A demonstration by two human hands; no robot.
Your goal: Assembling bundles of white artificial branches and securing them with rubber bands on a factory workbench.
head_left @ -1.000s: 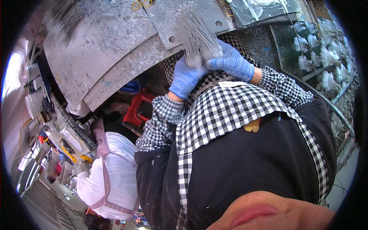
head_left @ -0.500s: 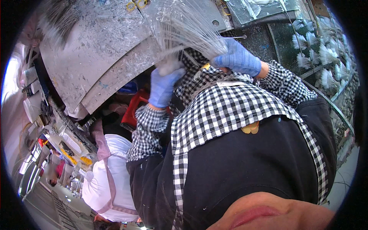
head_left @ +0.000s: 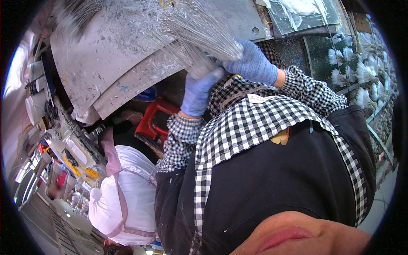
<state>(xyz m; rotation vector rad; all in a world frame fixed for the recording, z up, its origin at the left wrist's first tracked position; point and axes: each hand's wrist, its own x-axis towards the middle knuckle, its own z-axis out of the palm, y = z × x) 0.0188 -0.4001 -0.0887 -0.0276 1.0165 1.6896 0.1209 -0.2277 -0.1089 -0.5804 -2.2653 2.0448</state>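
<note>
Two fans of thin, silvery-clear strands spread up and away from my gloved hands, over the near edge of the worktable [head_left: 119, 46]. My left hand [head_left: 199, 95], in a blue knit glove, is closed around the gathered base of the nearer, blurred bundle of strands [head_left: 196, 63]. Just to its right, my right hand [head_left: 257, 64], gloved alike, grips the base of the other bundle of strands [head_left: 221, 40]. The two hands almost touch, and the fans overlap. What the strands are made of I cannot tell.
At the far right, white-tufted bundles [head_left: 363, 72] stand in rows. A glass plate with white paste [head_left: 304, 12] lies at the back right. More strands [head_left: 78, 15] lie at the far left. Below the table are a red stool [head_left: 155, 117] and a person in white [head_left: 127, 191].
My left hand has moved right and my right hand slightly left, bringing the two bundles together. Their strands now overlap more closely. The view has shifted a little.
</note>
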